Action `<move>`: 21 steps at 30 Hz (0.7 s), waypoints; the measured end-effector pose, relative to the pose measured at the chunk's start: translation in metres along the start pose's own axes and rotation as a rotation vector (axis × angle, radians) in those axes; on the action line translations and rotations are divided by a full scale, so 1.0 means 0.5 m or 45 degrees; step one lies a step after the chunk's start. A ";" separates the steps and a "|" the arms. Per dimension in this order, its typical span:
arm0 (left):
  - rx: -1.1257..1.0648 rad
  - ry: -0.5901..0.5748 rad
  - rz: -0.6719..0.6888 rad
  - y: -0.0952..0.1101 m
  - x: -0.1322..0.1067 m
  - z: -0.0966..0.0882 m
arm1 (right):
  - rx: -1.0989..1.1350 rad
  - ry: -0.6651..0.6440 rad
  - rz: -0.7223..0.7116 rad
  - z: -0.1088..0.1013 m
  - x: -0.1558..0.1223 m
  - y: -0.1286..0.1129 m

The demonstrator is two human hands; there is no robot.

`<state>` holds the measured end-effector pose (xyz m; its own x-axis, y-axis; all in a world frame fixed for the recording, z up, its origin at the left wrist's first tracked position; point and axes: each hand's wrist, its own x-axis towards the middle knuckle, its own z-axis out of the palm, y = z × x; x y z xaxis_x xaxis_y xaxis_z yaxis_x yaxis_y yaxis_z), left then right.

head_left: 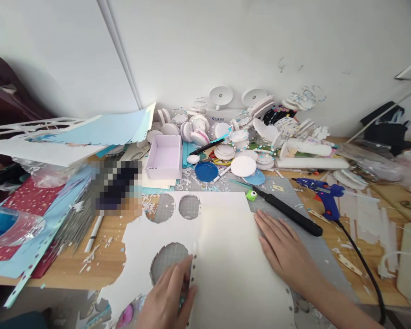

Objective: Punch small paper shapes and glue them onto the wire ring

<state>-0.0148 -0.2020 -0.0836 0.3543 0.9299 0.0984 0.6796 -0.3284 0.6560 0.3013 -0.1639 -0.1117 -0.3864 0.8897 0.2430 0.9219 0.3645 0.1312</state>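
Observation:
A cream paper sheet [231,260] with small star-shaped holes along its edges lies over a white foam board [140,235] that has several round holes cut through it. My left hand [169,292] is curled at the sheet's left edge, with thumb and fingers on that edge. My right hand [287,251] lies flat along the right edge, its fingers stretched out. Beyond it rests a black-handled tool [291,212] with a thin blade, beside a small green object [251,195]. Under everything is a grey cutting mat [324,256].
A blue glue gun [324,194] with a black cord lies at the right. A lilac box [164,157], a blue lid [206,171] and piled white foam discs [244,166] stand toward the wall. At the left are metal wires [71,219] and a plastic bottle [10,224]. Scraps litter the table.

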 end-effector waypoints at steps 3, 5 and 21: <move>-0.286 -0.075 -0.102 0.004 0.001 -0.015 | 0.024 0.006 0.005 -0.007 0.000 -0.003; -0.418 -0.092 -0.158 0.004 0.006 -0.036 | 0.061 0.013 0.003 -0.017 0.006 -0.011; 0.426 0.102 0.369 -0.012 0.126 -0.138 | 0.280 -0.036 -0.346 -0.035 0.100 -0.090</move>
<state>-0.0407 -0.1298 -0.0298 0.5187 0.7972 0.3089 0.7348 -0.6004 0.3156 0.2401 -0.1405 -0.0887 -0.6202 0.7585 0.2002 0.7708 0.6366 -0.0238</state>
